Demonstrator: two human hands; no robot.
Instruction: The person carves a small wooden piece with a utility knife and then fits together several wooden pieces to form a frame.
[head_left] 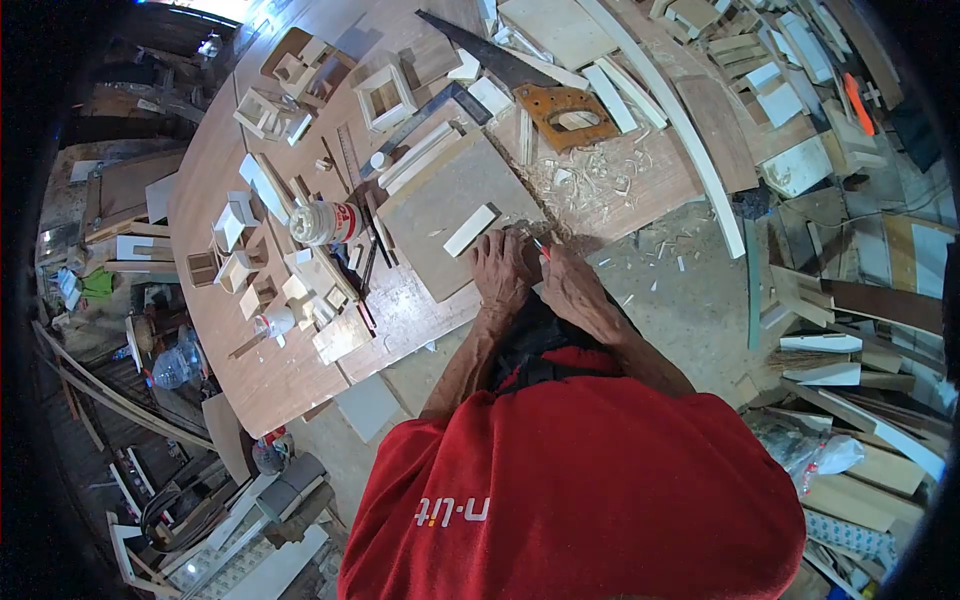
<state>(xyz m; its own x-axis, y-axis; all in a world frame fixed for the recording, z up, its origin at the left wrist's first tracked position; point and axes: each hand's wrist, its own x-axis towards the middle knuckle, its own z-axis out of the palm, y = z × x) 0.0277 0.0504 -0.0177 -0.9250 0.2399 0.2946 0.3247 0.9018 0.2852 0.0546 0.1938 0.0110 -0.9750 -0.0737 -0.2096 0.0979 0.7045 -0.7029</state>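
Note:
My left hand (503, 268) rests at the near edge of a square brown board (440, 200), its fingers closed on something small that I cannot make out. My right hand (572, 285) is pressed close against it and grips a thin red-handled tool (541, 249), probably a small knife or pencil. A pale wooden strip (469, 230) lies on the board just beyond my left hand. Both hands meet at the table's edge, above my red shirt.
A handsaw (500, 55) with an orange handle (562, 112) lies beyond the board amid wood shavings (600, 180). A glue jar (325, 222), small wooden boxes (385, 95) and offcuts crowd the left of the table. Planks and scrap wood are stacked on the floor at right.

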